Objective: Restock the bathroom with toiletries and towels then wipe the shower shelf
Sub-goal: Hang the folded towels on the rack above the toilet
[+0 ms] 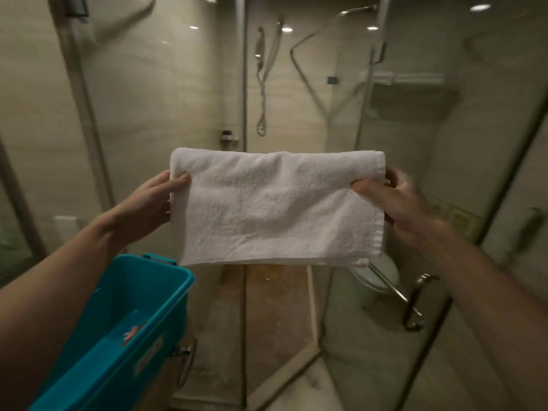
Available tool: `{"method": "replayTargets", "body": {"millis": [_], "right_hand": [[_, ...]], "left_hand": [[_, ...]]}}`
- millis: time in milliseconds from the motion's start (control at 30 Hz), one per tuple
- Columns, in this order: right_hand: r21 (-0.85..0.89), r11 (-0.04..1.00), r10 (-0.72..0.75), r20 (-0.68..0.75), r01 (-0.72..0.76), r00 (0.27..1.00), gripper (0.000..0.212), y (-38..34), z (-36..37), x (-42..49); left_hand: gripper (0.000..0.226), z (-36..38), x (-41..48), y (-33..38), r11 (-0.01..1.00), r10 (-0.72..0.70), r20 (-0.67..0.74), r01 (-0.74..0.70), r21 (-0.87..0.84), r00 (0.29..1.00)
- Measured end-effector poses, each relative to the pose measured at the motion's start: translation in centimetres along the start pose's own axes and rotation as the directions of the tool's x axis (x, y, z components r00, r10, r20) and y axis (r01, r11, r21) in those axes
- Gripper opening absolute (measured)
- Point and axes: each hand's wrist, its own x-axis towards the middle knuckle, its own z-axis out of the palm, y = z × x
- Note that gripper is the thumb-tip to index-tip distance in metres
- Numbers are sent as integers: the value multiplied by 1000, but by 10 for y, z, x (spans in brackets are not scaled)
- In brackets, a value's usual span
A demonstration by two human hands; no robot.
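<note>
A folded white towel [275,209] hangs spread out in front of me at chest height, before the glass shower enclosure. My left hand [154,200] pinches its left edge, thumb on the front. My right hand [394,200] pinches its right edge the same way. A small metal shower shelf [229,137] is fixed to the tiled wall behind the towel's top left corner, seen through the glass. A blue plastic bin [124,330] hangs under my left forearm.
Glass shower panels stand straight ahead, and a glass door with a metal handle [415,304] is at the right. A hand shower with its hose [261,84] hangs on the back wall. A toilet [376,274] shows in the glass at the lower right. Folded white towels [406,78] lie on a rack at the upper right.
</note>
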Motion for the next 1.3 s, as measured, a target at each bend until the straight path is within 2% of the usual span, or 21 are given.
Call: {"method": "replayTargets", "body": {"millis": [67,233,367,533,733,867,967,1167,1300], "right_hand": [[-37,999,7,-66,-10,998,23,-3,-41,-25],[-138,987,56,-205,-86,977,25,-1,-139,-92],[-188,967,106,-322,-174,941,26,13,-220,-140],[-177,939,172,-498,-294,850,25,28,-310,-191],[-59,939,191,-731,-339,655,28,40,-407,-220],[-19,944,177,-814,-329,554,32,33,-471,-219],[-33,939,150,-856,-342,494,39,24,-520,-210],[-113,941,41,-897,-318,439,34,9,-595,-176],[-152,934,22,-878,-324,477,31,15,-637,-146]], "left_hand": [[42,37,2,-5,999,-4,106,7,-35,994],[76,136,6,-18,998,-20,342,41,-55,939],[61,227,18,-28,996,-60,486,81,-24,872],[32,350,37,-37,995,-98,616,85,49,781],[27,496,71,-52,1000,-20,728,24,5,685],[45,590,98,-50,996,46,782,32,-84,621],[56,658,123,-42,986,86,796,62,-153,600],[40,772,178,-33,964,128,787,110,-241,604],[37,827,221,-32,961,102,775,140,-239,624]]}}
